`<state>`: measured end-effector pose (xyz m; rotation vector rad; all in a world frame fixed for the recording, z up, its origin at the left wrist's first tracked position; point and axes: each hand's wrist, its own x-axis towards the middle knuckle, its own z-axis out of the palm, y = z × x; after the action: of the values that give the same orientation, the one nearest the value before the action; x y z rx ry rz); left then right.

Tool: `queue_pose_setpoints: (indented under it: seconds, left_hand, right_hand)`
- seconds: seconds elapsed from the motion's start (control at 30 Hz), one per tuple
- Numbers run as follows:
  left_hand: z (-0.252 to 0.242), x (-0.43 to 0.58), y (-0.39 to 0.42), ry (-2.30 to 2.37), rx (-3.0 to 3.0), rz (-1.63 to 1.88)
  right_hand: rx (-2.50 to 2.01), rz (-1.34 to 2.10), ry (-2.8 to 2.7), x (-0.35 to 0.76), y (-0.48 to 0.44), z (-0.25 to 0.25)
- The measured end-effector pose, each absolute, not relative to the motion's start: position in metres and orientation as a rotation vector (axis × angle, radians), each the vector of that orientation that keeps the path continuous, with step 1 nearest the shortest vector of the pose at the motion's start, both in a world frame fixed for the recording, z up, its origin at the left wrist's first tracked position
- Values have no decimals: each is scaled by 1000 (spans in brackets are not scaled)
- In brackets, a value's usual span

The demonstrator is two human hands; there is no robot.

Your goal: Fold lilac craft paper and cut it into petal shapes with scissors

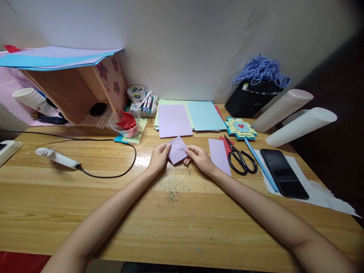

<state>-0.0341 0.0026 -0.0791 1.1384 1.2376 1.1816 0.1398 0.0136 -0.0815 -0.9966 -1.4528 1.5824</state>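
Observation:
Both of my hands hold a small lilac paper piece (176,150) over the middle of the wooden desk (170,212). My left hand (158,157) pinches its left corner. My right hand (198,156) pinches its right side with thumb and fingers. The paper looks folded, with one corner pointing up. A lilac strip (218,155) lies flat just right of my right hand. Black-handled scissors (240,157) rest beyond that strip.
Lilac, blue and green sheets (184,115) lie at the back. A clear bowl with red paper (127,123), markers (145,103), a cardboard box (74,91), a glue gun with cord (58,157), a phone (283,172), a blue pencil (260,165), a layered paper flower (241,128) and white rolls (301,125) surround the work spot.

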Motion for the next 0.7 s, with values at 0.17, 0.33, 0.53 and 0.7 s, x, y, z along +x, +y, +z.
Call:
queue_pose_setpoints:
  seconds: [0.17,0.33,0.53,0.7]
  left_hand:
    - [-76,-33,1,1283,1281,1049]
    - [-71,-37,1,1266,1447,854]
    - [-60,-40,2,1226,1321,771]
    - [-52,-39,-2,1024,1090,759]
  right_hand:
    - [-1010,1352,-1448,138,12,-83]
    - [-1102,1055,-1607,139,9,-78]
    - [-1162,902,-1690,140,6,-76]
    - [-1181,974,-1547,141,10,-79]
